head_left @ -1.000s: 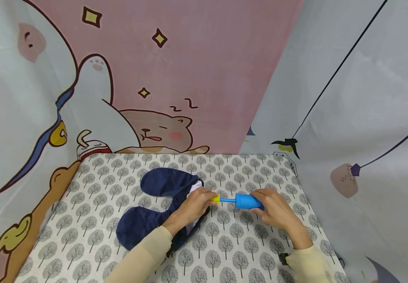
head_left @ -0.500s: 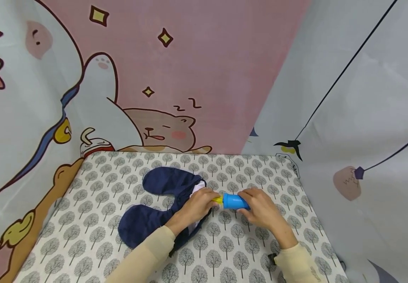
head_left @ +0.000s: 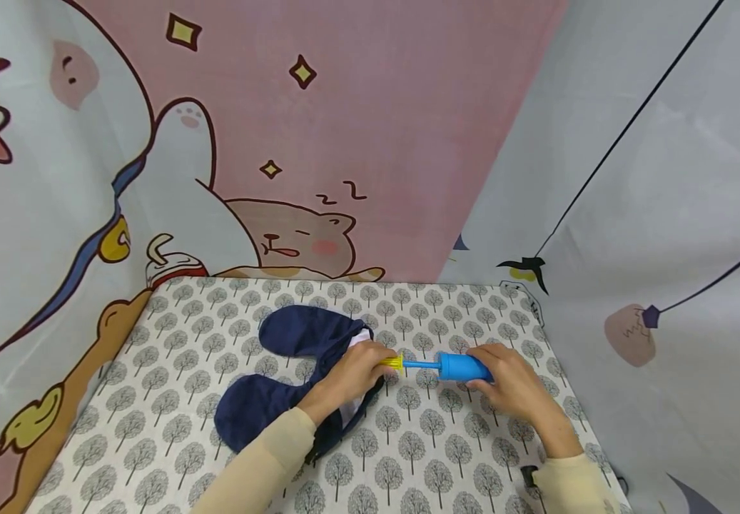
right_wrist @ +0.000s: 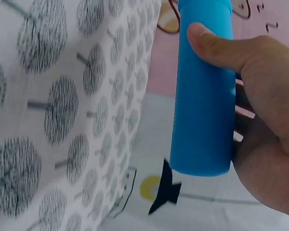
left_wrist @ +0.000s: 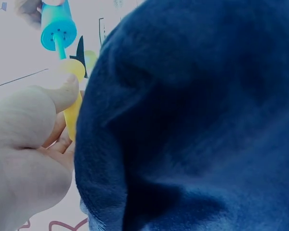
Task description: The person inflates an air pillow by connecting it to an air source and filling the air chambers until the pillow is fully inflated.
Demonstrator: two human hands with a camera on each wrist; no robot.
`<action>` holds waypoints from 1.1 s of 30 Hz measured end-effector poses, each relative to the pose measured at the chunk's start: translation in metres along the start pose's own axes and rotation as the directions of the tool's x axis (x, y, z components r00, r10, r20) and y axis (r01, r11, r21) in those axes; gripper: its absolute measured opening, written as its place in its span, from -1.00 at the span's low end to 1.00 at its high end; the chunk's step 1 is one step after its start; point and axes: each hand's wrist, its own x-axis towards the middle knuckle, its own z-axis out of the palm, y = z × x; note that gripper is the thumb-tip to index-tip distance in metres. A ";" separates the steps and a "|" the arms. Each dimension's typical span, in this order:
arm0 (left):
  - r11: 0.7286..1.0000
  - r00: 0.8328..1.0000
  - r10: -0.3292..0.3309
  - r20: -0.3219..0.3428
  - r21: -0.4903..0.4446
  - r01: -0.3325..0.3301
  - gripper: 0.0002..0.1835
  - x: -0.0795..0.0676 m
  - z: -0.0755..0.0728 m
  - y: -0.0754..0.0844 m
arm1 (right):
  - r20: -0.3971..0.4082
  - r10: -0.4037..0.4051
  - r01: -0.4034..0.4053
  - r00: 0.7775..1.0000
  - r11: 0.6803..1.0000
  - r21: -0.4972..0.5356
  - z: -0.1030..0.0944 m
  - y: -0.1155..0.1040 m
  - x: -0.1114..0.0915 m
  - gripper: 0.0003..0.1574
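A hand air pump with a blue barrel [head_left: 459,367] and a yellow end piece [head_left: 395,363] is held between both hands, roughly level. My left hand [head_left: 358,370] pinches the yellow piece with thumb and fingers. The right hand [head_left: 512,380] wraps round the barrel, its thumb along the side in the right wrist view. A thin blue rod [head_left: 422,364] shows between the two parts. Under my left hand lies a navy U-shaped neck pillow [head_left: 250,414], with white material [head_left: 360,338] showing at its curved side. That pillow fills much of the left wrist view.
The table [head_left: 421,457] has a white cloth printed with grey trees. A cartoon-printed backdrop [head_left: 370,128] rises behind it and along both sides. A small black object [head_left: 529,476] is beside the right sleeve.
My right hand first pushed the barrel left against the yellow piece, hiding the rod, then drew it back right, so the rod shows again. The left hand stays nearly still.
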 end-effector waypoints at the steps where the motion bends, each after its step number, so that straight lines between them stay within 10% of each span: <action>1: 1.000 1.000 -0.002 0.001 0.003 0.002 -0.74 0.000 0.001 -0.001 | -0.001 0.010 -0.010 1.000 1.000 0.013 -0.003 0.003 -0.003 -0.23; 13: 1.000 1.000 0.015 -0.018 0.006 -0.015 -0.76 0.001 -0.002 0.004 | -0.023 0.024 -0.024 0.999 1.000 0.005 -0.028 0.037 -0.019 -0.21; 33: 0.994 0.994 0.093 -0.057 0.065 -0.089 -0.75 -0.003 0.001 0.003 | -0.043 -0.129 0.124 0.991 0.988 -0.092 -0.001 -0.020 0.011 -0.27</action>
